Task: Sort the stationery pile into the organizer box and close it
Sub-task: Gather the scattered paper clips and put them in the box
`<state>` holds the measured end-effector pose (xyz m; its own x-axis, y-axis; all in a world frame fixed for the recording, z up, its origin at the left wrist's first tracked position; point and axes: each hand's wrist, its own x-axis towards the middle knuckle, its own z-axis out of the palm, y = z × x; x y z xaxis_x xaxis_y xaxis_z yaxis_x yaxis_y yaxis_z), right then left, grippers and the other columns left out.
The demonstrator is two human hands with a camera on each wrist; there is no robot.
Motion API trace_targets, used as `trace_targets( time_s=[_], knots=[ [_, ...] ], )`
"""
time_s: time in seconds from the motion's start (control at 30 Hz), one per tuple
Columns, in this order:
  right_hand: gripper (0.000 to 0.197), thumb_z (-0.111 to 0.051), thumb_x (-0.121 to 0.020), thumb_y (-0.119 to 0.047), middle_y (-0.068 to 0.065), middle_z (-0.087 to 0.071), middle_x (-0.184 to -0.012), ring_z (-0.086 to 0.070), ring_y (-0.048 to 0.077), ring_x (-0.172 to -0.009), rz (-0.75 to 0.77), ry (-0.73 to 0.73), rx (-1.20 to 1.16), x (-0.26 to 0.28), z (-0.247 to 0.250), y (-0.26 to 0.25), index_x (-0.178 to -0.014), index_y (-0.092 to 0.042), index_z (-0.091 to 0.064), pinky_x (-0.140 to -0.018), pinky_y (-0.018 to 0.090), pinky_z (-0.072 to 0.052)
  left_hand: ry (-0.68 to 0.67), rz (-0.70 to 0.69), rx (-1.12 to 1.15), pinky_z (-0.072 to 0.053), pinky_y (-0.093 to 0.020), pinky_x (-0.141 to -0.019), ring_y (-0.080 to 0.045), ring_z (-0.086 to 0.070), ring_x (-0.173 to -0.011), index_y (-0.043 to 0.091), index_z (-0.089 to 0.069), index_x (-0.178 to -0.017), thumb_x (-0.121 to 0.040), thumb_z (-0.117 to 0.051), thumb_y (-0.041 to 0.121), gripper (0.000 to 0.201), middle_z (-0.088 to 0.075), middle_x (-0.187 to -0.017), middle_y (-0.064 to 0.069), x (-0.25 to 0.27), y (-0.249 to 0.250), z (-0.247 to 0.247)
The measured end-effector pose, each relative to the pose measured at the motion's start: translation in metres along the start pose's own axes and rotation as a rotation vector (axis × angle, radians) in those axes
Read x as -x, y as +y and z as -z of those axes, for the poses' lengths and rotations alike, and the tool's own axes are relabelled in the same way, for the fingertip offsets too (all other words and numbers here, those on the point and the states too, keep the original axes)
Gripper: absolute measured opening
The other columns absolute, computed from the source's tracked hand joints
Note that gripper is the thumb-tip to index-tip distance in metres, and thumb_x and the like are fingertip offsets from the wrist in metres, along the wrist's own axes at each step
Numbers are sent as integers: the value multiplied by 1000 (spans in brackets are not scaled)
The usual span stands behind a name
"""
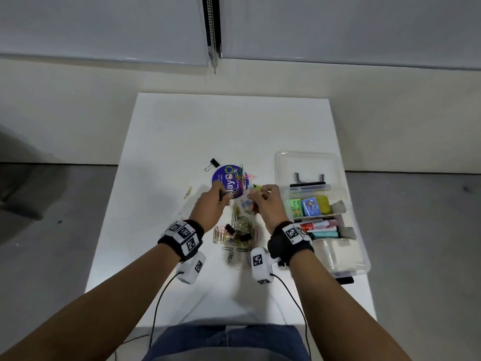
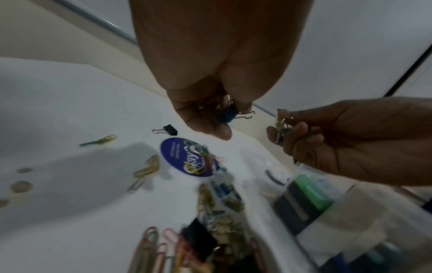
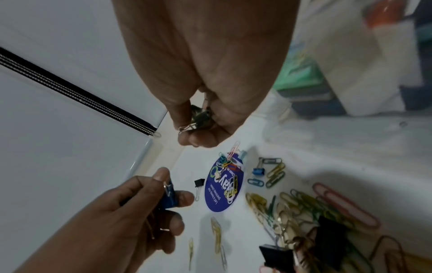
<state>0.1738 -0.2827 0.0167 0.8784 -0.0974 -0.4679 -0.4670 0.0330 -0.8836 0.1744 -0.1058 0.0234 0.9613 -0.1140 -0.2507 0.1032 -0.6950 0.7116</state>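
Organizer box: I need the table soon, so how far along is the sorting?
Partway. The organizer box already holds erasers and markers, lid open. The left hand pinches a blue binder clip; the right hand grips another clip. The paper clip pile still lies on the table.

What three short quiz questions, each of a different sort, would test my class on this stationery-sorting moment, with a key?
1. True or false: the organizer box has its lid shut.
2. What does the left hand hold? A) a red marker B) a blue binder clip C) an eraser
3. Fill in: the lone black binder clip lies on the white table just beyond the round purple ______.

Key
1. False: the lid stands open, with erasers and markers visible inside.
2. B; the right hand pinches another small clip, greenish.
3. Sticker, or a disc; several coloured paper clips lie on it.
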Motion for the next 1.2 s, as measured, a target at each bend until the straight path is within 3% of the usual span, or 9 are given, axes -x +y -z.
trace_targets(
  time_s=[0.13,0.2,0.37,0.57,0.67,0.77,0.9,1.07,1.2],
  knots=[
    [32,-55,-97,-18,8,-62,-82,-60,22,-66,43,-90,87,15,16,-13,-123,-13,-38,-60,31,-52,59,26,74,-55,-43,-69,-25,-63,-67,15,-50,-107,-100,-47,23,11,-59,-75,-2,9,26,-7],
    [26,-53,-98,-19,7,-61,-79,-59,17,-58,31,-123,134,23,21,-18,-120,-8,-44,-51,24,-50,79,29,90,-55,-42,-70,-25,-61,-74,15,-52,-103,-99,-48,19,7,-58,-81,-1,15,34,-10],
    [20,-50,-100,-26,6,-54,-71,-51,13,-42,28,-161,105,44,48,-39,-106,-7,-46,-39,23,-42,15,-27,91,-36,-7,-60,-5,-55,-75,13,-56,-107,-98,-53,18,11,-59,-93,4,36,70,-22],
    [12,-57,-95,-19,9,-57,-70,-52,17,-49,160,-229,436,73,138,-45,-106,-15,-56,-43,25,-43,-254,-127,53,-41,-18,-61,-16,-56,-76,14,-51,-109,-93,-62,24,22,-64,-95,-5,64,121,-62],
    [19,-57,-93,-7,-3,-59,-77,-58,10,-49,119,-268,668,86,173,-33,-106,-20,-57,-45,26,-49,-393,-149,-111,-46,-27,-70,-23,-63,-91,12,-50,-122,-90,-65,21,37,-66,-107,-9,72,141,-92],
    [38,-53,-90,0,0,-64,-88,-68,19,-65,31,-356,805,101,178,-27,-116,-28,-55,-54,32,-58,-474,-174,-239,-47,-32,-78,-31,-63,-104,7,-51,-125,-87,-66,13,41,-65,-113,-15,74,154,-113],
    [52,-55,-86,0,11,-63,-120,-64,28,-105,17,-434,1012,114,170,-34,-135,-17,-47,-84,32,-54,-538,-179,-345,-43,-29,-76,-32,-60,-109,3,-45,-128,-87,-66,10,46,-61,-120,-17,79,161,-119],
    [48,-57,-87,-10,6,-62,-126,-59,25,-114,41,-407,1157,112,162,-40,-134,-17,-49,-96,35,-48,-457,-164,-151,-46,-24,-68,-17,-63,-88,14,-51,-115,-91,-59,10,27,-66,-109,-4,69,142,-92],
    [39,-52,-87,-6,8,-67,-112,-64,27,-101,182,-290,1141,96,123,-40,-124,-16,-56,-83,32,-51,-238,-13,-184,-50,-34,-69,-24,-62,-80,13,-55,-105,-91,-46,3,20,-66,-99,-11,43,87,-71]
  ],
)
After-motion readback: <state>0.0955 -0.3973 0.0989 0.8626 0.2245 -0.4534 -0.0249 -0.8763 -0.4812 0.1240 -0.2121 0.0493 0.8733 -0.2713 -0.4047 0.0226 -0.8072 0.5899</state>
